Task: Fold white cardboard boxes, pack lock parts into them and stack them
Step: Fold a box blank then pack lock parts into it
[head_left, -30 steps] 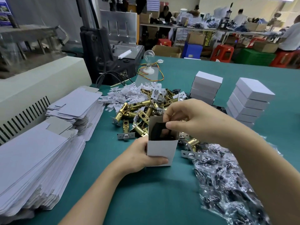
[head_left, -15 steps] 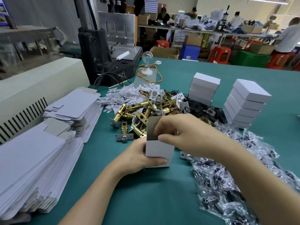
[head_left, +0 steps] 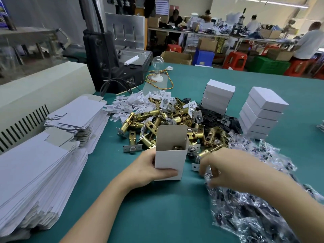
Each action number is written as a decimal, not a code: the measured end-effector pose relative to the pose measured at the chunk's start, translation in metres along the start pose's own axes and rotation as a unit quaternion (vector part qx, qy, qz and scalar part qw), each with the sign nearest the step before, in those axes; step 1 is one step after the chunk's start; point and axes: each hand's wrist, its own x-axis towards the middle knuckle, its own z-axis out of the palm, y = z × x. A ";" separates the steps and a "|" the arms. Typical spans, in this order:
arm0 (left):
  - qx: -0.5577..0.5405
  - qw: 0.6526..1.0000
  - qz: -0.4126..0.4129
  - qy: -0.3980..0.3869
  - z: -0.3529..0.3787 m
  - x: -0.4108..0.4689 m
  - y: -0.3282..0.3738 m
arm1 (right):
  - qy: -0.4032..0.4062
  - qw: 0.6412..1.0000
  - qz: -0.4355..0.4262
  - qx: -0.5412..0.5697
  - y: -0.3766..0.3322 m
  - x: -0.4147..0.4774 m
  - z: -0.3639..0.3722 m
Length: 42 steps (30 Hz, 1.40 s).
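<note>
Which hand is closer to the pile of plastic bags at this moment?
Right. The right hand is at the left edge of the bags, reaching down onto them. The left hand grips the open box, apart from the bags, to their left.

White cardboard box (head_left: 171, 160), open: stood upright at frame centre, flap raised. Brass lock latches (head_left: 156, 118) heaped behind; closed white boxes (head_left: 261, 113) stacked upper right.
</note>
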 end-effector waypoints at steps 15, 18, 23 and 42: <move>-0.001 1.000 -0.003 -0.009 -0.001 0.001 -0.001 | 0.071 0.996 0.023 -0.041 0.017 0.010 -0.006; 0.004 1.000 -0.003 -0.015 -0.002 0.001 -0.001 | 0.113 0.993 0.020 -0.007 0.024 0.008 -0.016; -0.001 1.000 -0.007 -0.012 -0.002 0.002 -0.003 | 0.044 0.998 -0.011 -0.032 0.016 0.004 -0.011; -0.008 1.000 -0.014 -0.018 -0.003 0.002 -0.004 | 0.054 0.997 0.034 0.046 0.031 -0.004 -0.021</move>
